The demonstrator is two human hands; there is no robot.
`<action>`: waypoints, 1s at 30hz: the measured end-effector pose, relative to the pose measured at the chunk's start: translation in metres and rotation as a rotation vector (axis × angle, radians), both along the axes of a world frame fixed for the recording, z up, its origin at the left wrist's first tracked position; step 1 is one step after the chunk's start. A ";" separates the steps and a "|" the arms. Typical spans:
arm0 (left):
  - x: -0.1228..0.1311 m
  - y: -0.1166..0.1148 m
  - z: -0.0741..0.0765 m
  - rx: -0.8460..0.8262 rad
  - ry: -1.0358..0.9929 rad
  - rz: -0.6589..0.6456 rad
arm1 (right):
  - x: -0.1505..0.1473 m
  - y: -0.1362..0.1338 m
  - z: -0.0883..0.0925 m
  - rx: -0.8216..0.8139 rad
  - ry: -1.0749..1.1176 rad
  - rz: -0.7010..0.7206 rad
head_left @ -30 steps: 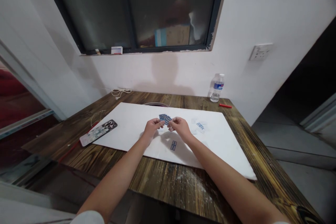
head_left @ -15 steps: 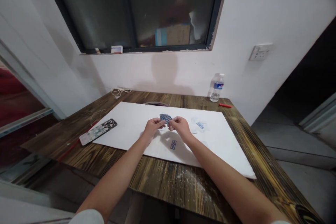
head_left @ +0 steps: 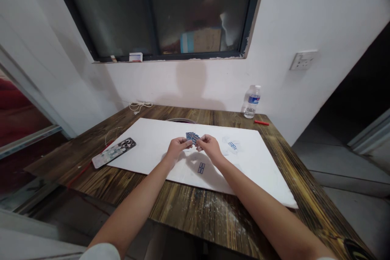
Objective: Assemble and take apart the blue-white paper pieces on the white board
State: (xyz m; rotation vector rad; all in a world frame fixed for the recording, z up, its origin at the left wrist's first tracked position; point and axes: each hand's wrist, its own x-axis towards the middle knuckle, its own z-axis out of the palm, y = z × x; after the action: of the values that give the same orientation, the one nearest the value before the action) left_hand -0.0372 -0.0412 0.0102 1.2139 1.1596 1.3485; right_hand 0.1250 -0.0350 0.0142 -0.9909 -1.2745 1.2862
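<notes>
Left hand [head_left: 176,149], right hand [head_left: 210,148]: fingers of both pinched on blue cards [head_left: 191,136], fanned toward 12 o'clock, just above white sheet [head_left: 146,142] on tabletop [head_left: 195,211]. Loose card [head_left: 201,167] flat at 6 o'clock, nearer right hand, long axis 12–6.

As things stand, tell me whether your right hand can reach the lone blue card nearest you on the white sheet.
Probably yes: the lone blue card lies on the white sheet close by the right hand, nothing between; but its grip is on the fanned cards.
</notes>
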 end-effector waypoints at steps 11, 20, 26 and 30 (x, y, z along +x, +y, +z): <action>0.002 -0.007 0.007 0.007 0.049 -0.032 | 0.002 0.001 0.002 0.085 0.008 0.150; 0.003 -0.009 0.008 -0.012 0.142 -0.115 | 0.005 -0.001 0.002 0.111 -0.077 0.082; 0.002 -0.010 0.007 -0.012 0.182 -0.135 | 0.007 0.003 -0.002 0.168 -0.196 0.039; 0.001 -0.010 0.006 -0.029 0.216 -0.135 | 0.010 0.006 -0.001 0.215 -0.251 0.069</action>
State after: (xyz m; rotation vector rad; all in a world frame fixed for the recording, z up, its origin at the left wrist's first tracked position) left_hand -0.0364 -0.0508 0.0159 1.4173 1.2187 1.1174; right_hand 0.1352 -0.0292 0.0135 -0.9826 -1.6155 1.0727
